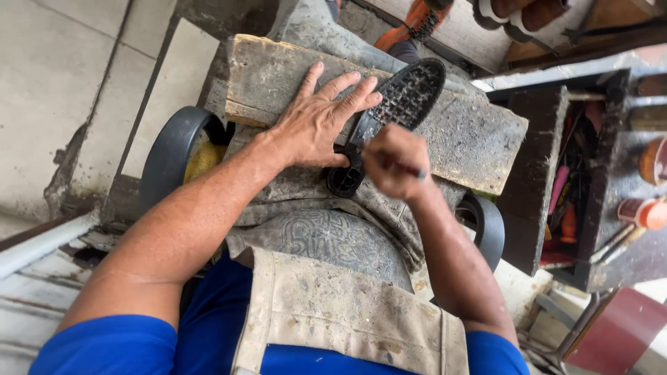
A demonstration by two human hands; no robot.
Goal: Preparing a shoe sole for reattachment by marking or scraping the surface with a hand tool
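We press our left hand flat, fingers spread, on the black shoe sole lying on the wooden board, while our right hand clenches a thin tool.

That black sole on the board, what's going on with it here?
A person sits with a worn wooden board across the lap. The left hand lies flat, pressing a black treaded shoe sole onto the board. The right hand is closed around a thin tool at the sole's heel end; it is blurred, so the tool's kind is unclear. A box of tools stands to the right.
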